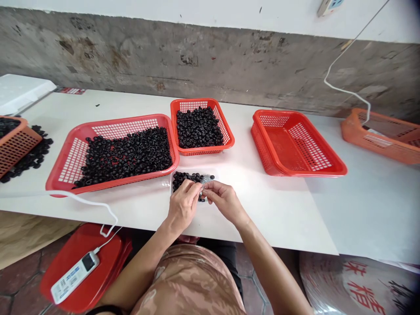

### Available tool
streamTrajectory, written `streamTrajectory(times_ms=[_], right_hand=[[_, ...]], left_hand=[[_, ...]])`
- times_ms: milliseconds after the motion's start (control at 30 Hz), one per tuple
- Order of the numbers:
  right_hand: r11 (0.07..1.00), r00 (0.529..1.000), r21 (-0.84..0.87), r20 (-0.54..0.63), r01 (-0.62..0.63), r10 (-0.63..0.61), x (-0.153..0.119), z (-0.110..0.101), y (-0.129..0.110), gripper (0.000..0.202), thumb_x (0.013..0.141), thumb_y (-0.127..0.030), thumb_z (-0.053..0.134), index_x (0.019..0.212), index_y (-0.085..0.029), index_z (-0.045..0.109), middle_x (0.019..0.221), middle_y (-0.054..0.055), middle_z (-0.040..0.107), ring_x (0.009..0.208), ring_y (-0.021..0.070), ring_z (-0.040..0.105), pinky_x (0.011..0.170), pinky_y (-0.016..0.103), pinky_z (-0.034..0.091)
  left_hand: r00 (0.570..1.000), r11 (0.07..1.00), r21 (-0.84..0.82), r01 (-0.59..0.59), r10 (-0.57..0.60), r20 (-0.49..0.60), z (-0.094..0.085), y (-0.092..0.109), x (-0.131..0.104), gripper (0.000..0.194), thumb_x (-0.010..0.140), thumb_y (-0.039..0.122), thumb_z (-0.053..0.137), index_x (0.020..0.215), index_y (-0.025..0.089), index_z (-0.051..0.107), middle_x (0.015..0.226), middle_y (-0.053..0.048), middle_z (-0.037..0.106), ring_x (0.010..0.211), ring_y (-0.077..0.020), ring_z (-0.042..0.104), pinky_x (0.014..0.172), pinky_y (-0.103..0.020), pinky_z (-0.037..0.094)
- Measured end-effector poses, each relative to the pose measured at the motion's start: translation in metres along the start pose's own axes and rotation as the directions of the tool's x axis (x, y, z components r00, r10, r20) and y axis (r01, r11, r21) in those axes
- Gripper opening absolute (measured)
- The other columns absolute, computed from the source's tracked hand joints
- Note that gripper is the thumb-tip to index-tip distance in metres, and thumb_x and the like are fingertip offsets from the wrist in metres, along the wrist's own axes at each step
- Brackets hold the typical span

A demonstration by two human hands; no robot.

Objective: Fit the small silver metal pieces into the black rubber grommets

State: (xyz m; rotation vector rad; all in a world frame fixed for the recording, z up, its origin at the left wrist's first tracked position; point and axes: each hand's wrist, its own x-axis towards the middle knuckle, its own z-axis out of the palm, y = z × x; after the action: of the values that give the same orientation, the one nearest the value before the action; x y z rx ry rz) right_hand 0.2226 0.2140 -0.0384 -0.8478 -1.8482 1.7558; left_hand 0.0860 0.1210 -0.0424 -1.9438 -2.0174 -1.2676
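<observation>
Both of my hands are over a small clear tray near the table's front edge. My left hand is closed, thumb and fingers pinched together. My right hand meets it fingertip to fingertip, also in a pinch. Something tiny and silvery shows between the fingertips, too small to name. Inside the tray lie small black ring-like pieces on the left, and small shiny clear or silvery bits toward the right. My hands cover part of the tray.
A large red basket and a smaller red basket hold many black pieces. To the right stand stacked red baskets and an orange basket. Black pieces lie beside another orange basket. A white cable crosses the left front edge.
</observation>
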Motion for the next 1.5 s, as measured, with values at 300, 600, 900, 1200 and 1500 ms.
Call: streamTrajectory(times_ms=[300,600,900,1200,1500], right_hand=[[0.481,0.857,-0.841,-0.040,0.249,-0.513,-0.005,0.000,0.008,0.031,0.106,-0.026,0.040,0.097,-0.016,0.068,0.076,0.007,0.069,0.067,0.0177,0.062,0.080,0.034,0.044],[0.843,0.967,-0.524,-0.129,0.124,-0.222,-0.014,-0.012,-0.016,0.022,0.101,-0.029,0.047,0.103,-0.021,0.068,0.091,0.004,0.073,0.074,0.0169,0.065,0.073,0.028,0.048],[0.851,0.982,-0.492,0.059,0.186,-0.180,-0.020,-0.002,-0.034,0.021,0.102,-0.027,0.048,0.094,-0.021,0.066,0.088,0.002,0.070,0.077,0.0151,0.062,0.072,0.025,0.044],[0.654,0.963,-0.707,0.211,0.269,-0.167,-0.025,0.002,-0.029,0.025,0.104,-0.024,0.048,0.088,-0.019,0.066,0.078,0.003,0.068,0.070,0.0162,0.061,0.071,0.028,0.038],[0.857,0.965,-0.491,0.260,0.155,-0.026,-0.035,0.013,-0.023,0.022,0.100,-0.028,0.056,0.084,-0.020,0.069,0.074,0.000,0.069,0.067,0.0129,0.060,0.067,0.024,0.041]], left_hand=[[0.969,0.960,-0.139,0.244,-0.239,0.057,0.003,0.001,0.006,0.019,0.101,0.020,0.049,0.085,0.019,0.059,0.081,-0.002,0.056,0.074,-0.0157,0.055,0.070,-0.027,0.044],[0.740,0.317,-0.697,0.644,-0.490,0.461,-0.005,-0.010,0.009,0.021,0.083,0.031,0.072,0.096,0.016,0.076,0.085,-0.005,0.068,0.070,-0.0139,0.062,0.064,-0.026,0.052],[0.712,0.221,-0.745,0.629,-0.547,0.439,-0.013,-0.007,0.004,0.039,0.076,0.029,0.080,0.113,0.018,0.074,0.093,-0.006,0.072,0.074,-0.0133,0.065,0.069,-0.025,0.055],[0.939,0.822,-0.455,0.343,-0.286,0.191,-0.025,-0.005,-0.019,0.037,0.093,0.016,0.063,0.129,0.025,0.065,0.104,-0.004,0.074,0.090,-0.0166,0.070,0.087,-0.031,0.058],[0.876,0.685,-0.547,0.481,-0.362,0.318,-0.037,-0.002,-0.051,0.027,0.094,0.023,0.064,0.120,0.022,0.071,0.102,-0.007,0.075,0.092,-0.0195,0.070,0.085,-0.031,0.058]])
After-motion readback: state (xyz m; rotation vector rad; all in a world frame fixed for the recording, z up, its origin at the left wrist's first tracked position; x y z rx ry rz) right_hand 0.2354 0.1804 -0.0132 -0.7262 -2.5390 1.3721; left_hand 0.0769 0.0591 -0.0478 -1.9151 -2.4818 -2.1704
